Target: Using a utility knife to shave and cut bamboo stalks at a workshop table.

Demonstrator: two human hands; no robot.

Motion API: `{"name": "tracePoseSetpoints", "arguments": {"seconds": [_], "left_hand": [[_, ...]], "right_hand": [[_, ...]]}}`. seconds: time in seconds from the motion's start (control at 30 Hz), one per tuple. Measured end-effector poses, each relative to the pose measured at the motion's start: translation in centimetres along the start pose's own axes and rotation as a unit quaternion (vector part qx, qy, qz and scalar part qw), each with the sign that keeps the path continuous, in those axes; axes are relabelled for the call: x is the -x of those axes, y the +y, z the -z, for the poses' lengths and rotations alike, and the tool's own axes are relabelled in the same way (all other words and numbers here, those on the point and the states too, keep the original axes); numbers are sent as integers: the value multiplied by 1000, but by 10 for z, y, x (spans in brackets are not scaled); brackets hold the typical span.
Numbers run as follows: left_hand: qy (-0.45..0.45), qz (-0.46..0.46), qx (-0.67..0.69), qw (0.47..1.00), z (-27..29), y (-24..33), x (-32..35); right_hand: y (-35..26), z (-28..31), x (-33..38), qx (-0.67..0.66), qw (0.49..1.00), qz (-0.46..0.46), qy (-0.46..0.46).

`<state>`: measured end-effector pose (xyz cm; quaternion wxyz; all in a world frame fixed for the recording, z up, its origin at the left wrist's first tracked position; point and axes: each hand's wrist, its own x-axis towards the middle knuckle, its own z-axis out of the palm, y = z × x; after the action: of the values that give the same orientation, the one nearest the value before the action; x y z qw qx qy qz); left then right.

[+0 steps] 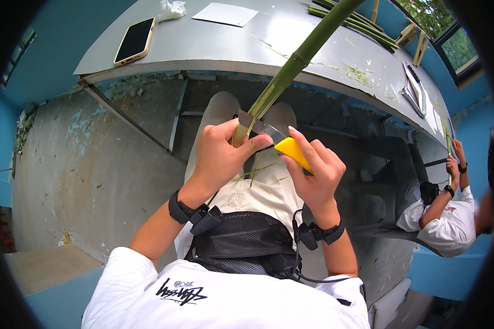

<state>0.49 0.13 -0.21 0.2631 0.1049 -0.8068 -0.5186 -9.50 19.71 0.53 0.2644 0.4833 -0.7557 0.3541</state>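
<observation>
A green bamboo pole [293, 64] slants from above the table down to my lap, its lower part pale where the skin is scraped. My left hand [219, 151] is closed round its lower end, thumb close to the blade. In my right hand [319, 164] is a knife with a yellow handle [292, 152]. Its grey blade [273, 133] reaches across to the bamboo beside my left thumb. The blade's far end is partly hidden by the pole and my left fingers. Green shavings [256, 171] lie on my light trousers [241, 192].
Ahead stands a grey table [175, 46] with a phone [134, 41], crumpled tissue [172, 10], white paper [225, 14], bamboo lengths [362, 24] and shavings [357, 74]. To the right, another person [447, 219] holds a thin green strip [449, 159]. A black pouch [244, 236] rests at my waist.
</observation>
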Motion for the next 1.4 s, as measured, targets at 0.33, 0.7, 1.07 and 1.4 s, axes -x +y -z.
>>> {"name": "tracePoseSetpoints", "arguments": {"seconds": [0.33,0.7,1.07,1.4], "left_hand": [[-12,-40,181,983,-8,-9,3],[-46,11,216,975,7,7,3],[-39,9,175,984,6,-2,3],[-48,74,260,961,6,4,3]], "right_hand": [[6,0,-7,-6,999,-34,-31],[2,1,-11,-50,996,-60,-31],[2,0,-10,-43,996,-62,-46],[2,1,-6,-52,994,-74,-56]]}}
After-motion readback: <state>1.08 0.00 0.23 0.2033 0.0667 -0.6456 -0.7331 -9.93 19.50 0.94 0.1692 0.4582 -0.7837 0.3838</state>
